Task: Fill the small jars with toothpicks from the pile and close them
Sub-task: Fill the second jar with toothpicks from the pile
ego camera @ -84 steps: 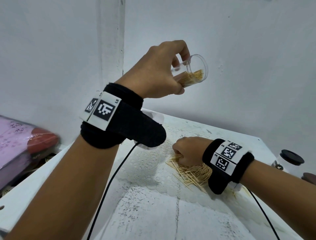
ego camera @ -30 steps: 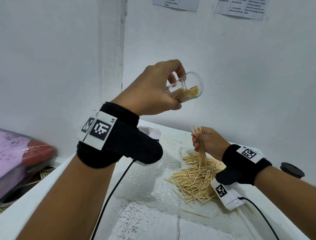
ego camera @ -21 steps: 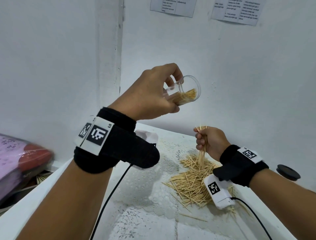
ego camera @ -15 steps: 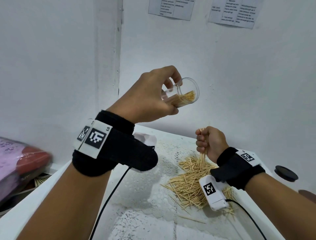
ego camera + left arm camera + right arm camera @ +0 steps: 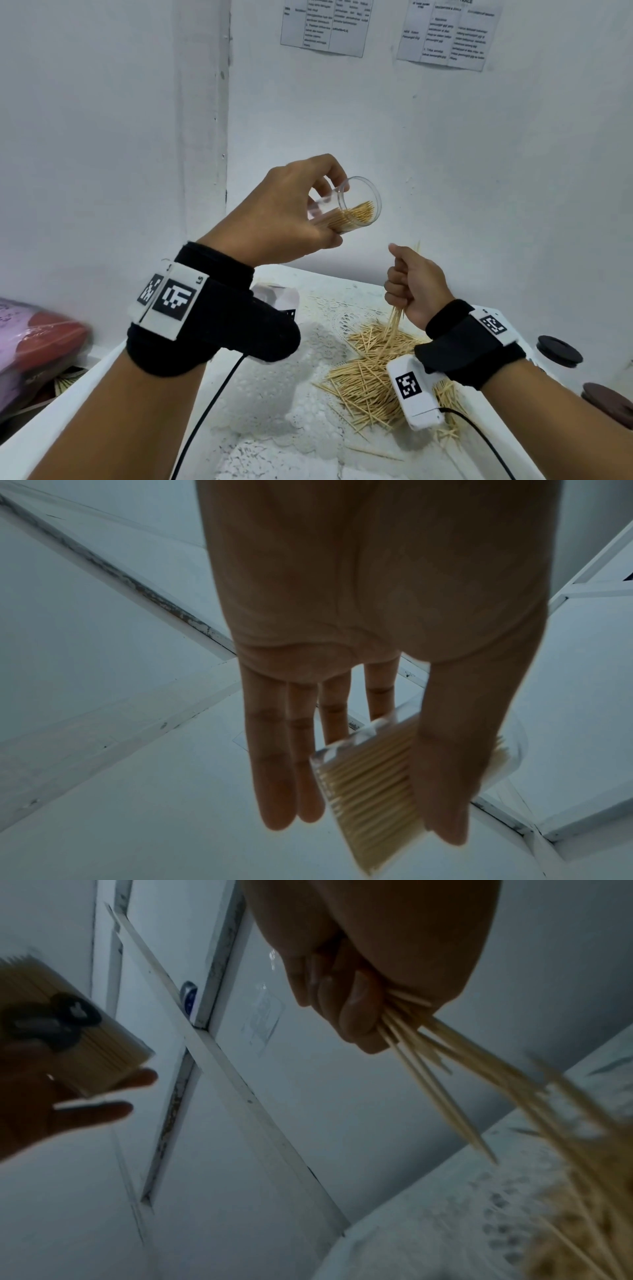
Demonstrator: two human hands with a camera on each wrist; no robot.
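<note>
While left hand (image 5: 284, 212) holds part-filled jar (image 5: 346, 209), right hand (image 5: 416, 287) clutches toothpicks (image 5: 445, 1074).

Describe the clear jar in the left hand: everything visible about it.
The jar is a small clear cylinder, plastic by its look, with no lid on. The left hand holds it in the air above the table, thumb below and fingers over the top. It lies tilted almost on its side, its round open mouth turned toward the right hand. Inside, toothpicks lie packed side by side along its lower wall, filling it only partly; the upper part is empty.
</note>
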